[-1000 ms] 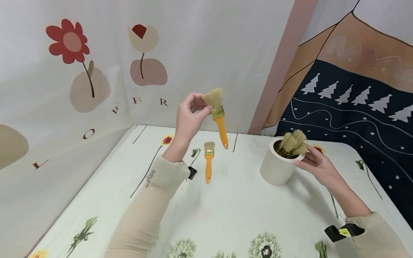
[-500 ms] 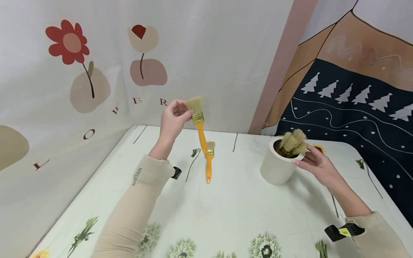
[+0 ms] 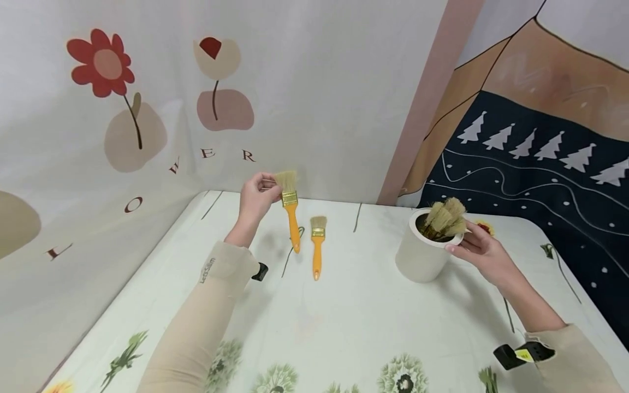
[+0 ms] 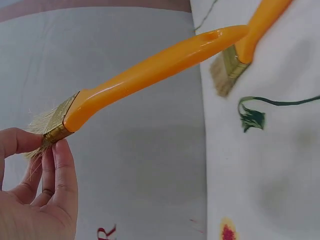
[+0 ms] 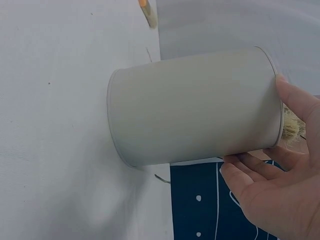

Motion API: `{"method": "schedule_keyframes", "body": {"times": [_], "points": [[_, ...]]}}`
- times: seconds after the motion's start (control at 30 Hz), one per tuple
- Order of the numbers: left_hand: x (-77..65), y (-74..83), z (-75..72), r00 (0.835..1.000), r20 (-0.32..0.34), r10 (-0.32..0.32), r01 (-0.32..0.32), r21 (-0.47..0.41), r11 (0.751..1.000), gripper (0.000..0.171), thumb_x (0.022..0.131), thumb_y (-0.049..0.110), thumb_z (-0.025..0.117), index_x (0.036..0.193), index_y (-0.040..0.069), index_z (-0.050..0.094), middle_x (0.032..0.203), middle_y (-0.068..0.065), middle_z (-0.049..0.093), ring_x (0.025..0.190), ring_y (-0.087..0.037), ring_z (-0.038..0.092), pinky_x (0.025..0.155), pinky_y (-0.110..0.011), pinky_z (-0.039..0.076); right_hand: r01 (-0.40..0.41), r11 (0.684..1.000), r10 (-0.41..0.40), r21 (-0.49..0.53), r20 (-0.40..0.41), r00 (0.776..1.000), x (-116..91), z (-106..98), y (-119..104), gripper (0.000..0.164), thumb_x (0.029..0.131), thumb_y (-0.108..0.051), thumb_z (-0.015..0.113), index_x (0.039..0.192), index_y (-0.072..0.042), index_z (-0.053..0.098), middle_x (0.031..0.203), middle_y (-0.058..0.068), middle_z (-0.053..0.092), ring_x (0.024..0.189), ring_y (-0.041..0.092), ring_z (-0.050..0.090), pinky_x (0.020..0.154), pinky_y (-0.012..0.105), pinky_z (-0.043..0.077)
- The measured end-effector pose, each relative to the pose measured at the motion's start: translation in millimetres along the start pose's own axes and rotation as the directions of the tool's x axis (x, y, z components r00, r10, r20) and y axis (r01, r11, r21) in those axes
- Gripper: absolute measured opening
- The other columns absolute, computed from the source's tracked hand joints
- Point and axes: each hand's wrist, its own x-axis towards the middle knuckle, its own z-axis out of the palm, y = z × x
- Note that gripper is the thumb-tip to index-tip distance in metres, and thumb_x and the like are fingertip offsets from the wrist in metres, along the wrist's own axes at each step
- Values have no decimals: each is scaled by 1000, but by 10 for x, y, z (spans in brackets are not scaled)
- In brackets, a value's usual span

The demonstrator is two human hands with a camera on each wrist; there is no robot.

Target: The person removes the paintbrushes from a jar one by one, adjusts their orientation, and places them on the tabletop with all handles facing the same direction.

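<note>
Between thumb and fingertips, my left hand pinches a flat paintbrush near its brass-coloured ferrule. The bristles point up and the orange handle hangs down over the table's back part. The left wrist view shows the grip at the lower edge of the ferrule. A second orange-handled paintbrush lies on the table just right of it, bristles away from me. My right hand holds the rim of an off-white cylindrical pot, thumb on the near side. Several brush heads stick out of the pot, their handles hidden inside.
A white cloth with printed flowers covers the table. Behind it hangs a pale fabric wall with flower prints. A dark blue cloth with tree shapes hangs behind the table's right side.
My left hand has moved left and down with the paintbrush, bringing it from above the lying brush to its left. The right hand and the pot have stayed in place.
</note>
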Motion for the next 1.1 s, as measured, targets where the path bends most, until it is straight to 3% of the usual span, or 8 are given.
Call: {"method": "schedule_keyframes", "body": {"times": [0.23,0.3,0.47,0.53,0.63,0.83,1.1], "points": [[69,-162,59,999,15,-49,49,42,998,28,97,11,58,123,1,58,109,-13,64,98,-23,67,90,-29,61,6,1000,-6,-2,-9,1000,12,-32,-18,89,102,-36,57,160,-7,-2,159,34,22,144,52,30,114,62,33],[89,-212,80,997,25,-71,70,45,997,28,97,11,58,124,1,58,112,-15,64,101,-26,67,92,-31,60,12,1000,-12,-10,-11,1000,14,-49,-22,88,101,-36,57,160,-6,-2,159,33,22,144,51,30,113,51,42],[125,-325,111,992,31,-122,120,65,991,29,98,12,58,124,1,58,118,-19,64,105,-31,68,94,-36,60,19,1000,-19,-10,-21,1000,10,-50,-32,87,102,-36,58,160,-6,0,160,33,22,144,51,31,112,47,44],[118,-381,106,990,22,-143,140,88,986,29,97,12,58,124,1,58,120,-19,65,103,-29,69,94,-36,60,13,1000,-13,-1,-20,1000,1,-19,-26,87,101,-36,58,160,-7,0,160,33,21,144,51,30,114,57,36],[90,-496,89,985,15,-174,170,125,977,29,97,11,57,124,0,59,122,-21,65,97,-25,70,95,-38,59,7,1000,-7,13,-13,1000,-21,32,-6,88,101,-36,58,160,-7,0,160,33,21,144,51,30,114,59,34],[93,-708,105,968,36,-248,239,155,959,28,95,10,59,121,0,62,115,-20,67,81,-14,69,89,-36,61,7,1000,-8,-15,-17,1000,-48,52,20,87,101,-35,59,160,-6,2,159,33,24,143,51,32,112,55,38],[118,-848,162,951,64,-304,287,188,939,25,94,7,60,117,-2,63,119,-23,65,79,-11,66,77,-24,61,22,999,-22,-25,-27,999,-42,41,24,86,101,-35,59,160,-6,4,157,35,27,143,51,34,111,56,38]]}}
